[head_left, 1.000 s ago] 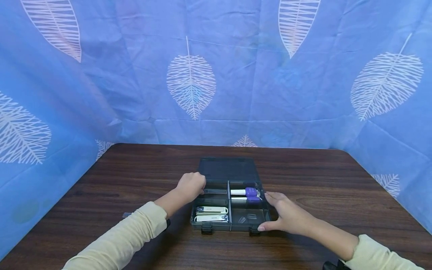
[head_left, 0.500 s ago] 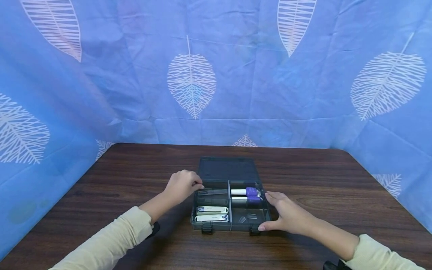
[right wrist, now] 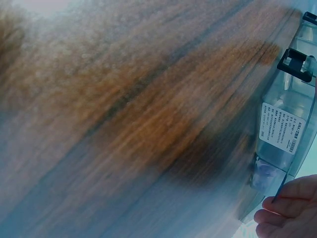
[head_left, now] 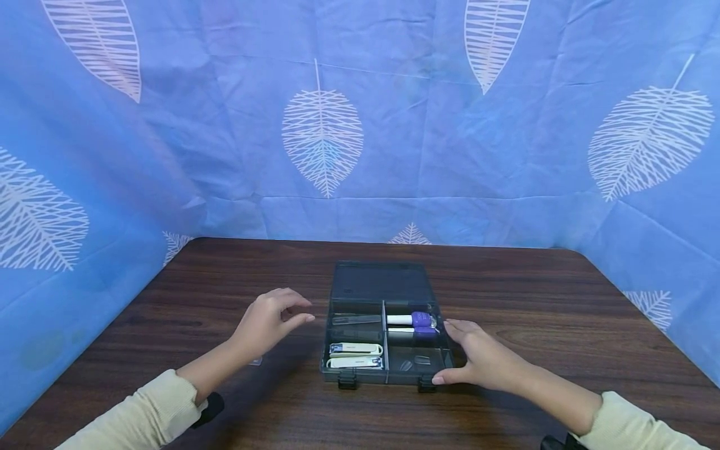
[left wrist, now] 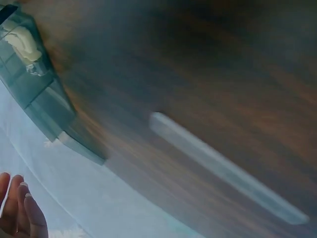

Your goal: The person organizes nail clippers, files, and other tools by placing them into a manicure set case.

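A dark translucent compartment box stands on the table with its lid laid back. Two pale nail clippers lie at its front left, and a flat clear strip lies behind them. Purple-and-white nail polish bottles fill the back right compartment. Left of the box, my left hand is off the table surface, its fingers loosely bent and holding nothing. My right hand holds the box's right side, thumb at the front corner and fingers along the side wall.
A long pale flat strip lies on the wooden table; my left forearm mostly hides it in the head view. Small clear pieces lie in the front right compartment. Blue leaf-patterned cloth hangs around the table's back and sides.
My left hand has drawn out of the box's back left compartment and moved left, its fingers opening. The flat strip stays in that compartment. My right hand and the box keep their place.
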A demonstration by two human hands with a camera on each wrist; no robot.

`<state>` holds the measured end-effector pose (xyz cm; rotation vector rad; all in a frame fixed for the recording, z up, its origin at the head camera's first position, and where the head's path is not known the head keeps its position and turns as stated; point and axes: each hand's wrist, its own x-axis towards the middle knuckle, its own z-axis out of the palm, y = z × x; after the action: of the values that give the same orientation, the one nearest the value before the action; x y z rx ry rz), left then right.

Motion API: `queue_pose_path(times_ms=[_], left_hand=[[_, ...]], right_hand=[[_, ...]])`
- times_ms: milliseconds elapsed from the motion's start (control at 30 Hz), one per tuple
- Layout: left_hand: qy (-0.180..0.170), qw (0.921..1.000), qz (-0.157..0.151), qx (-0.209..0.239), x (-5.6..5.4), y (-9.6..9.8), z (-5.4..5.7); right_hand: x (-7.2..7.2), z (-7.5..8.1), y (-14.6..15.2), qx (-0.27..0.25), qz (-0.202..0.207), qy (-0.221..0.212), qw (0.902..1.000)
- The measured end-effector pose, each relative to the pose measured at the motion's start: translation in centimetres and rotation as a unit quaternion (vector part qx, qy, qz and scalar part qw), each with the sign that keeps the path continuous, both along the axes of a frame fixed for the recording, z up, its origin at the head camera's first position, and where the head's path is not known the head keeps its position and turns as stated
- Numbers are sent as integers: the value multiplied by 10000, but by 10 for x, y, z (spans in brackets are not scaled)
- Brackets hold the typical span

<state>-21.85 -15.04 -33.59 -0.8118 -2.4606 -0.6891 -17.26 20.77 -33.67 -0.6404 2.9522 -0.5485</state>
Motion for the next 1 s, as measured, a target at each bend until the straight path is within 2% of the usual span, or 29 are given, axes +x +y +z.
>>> queue_pose_path(times_ms=[200,500,733,900,1000], left_hand=[[-136,9995,-24,271,9,-22,-4],[-359,9984,301,315,16,-54,-14],[-883,9948,500,41,19,-78,-25],[-1453,9877,497,-297,21,-98,-27],[-1611,9845,543,-441,22,-110,-29]], right_hand=[[-1,0,1,3,27,-11,10000],[-2,-1,2,-27,36,-42,10000],[-2,-1,4,5,53,23,10000],[-2,0,4,-7,85,64,9999],[-2,-1,3,-8,52,47,10000]])
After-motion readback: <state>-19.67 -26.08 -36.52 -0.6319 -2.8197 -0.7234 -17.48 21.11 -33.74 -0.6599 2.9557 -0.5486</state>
